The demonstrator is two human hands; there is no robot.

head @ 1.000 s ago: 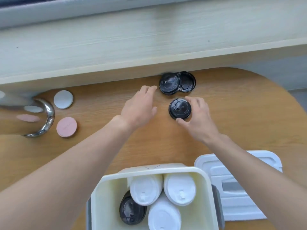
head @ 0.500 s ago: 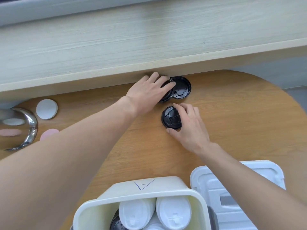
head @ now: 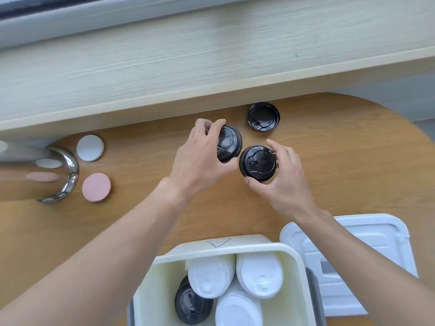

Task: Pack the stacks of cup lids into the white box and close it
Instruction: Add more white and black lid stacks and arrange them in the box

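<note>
**Hands each hold a black lid above the desk**

The left hand (head: 200, 158) sits just left of the frame's centre, fingers and thumb curled round a black lid stack (head: 229, 143), which is tilted so its top faces right. The right hand (head: 282, 177) is beside it, just right of centre, with thumb below and fingers above gripping a second black lid (head: 258, 163), top face towards the camera. The two held pieces nearly touch edge to edge; whether they do touch cannot be told. A third black lid (head: 263, 116) lies alone on the wooden desk (head: 341, 149) above and to the right of the hands, close to the pale ledge (head: 211, 55) that crosses the upper part of the frame.

At the bottom centre stands the white box (head: 294, 267), open. Inside it three stacks of white lids (head: 259, 276) lie on their sides, and a dark lid stack (head: 190, 304) lies at lower left of them. The box cover (head: 376, 243) rests flat on the desk at lower right, just beside the box, partly under the right forearm.

At the left edge a shiny metal object (head: 68, 175) shows, blurred. Next to it lie a white disc (head: 90, 147) and a pink disc (head: 96, 187), apart from each other.
</note>
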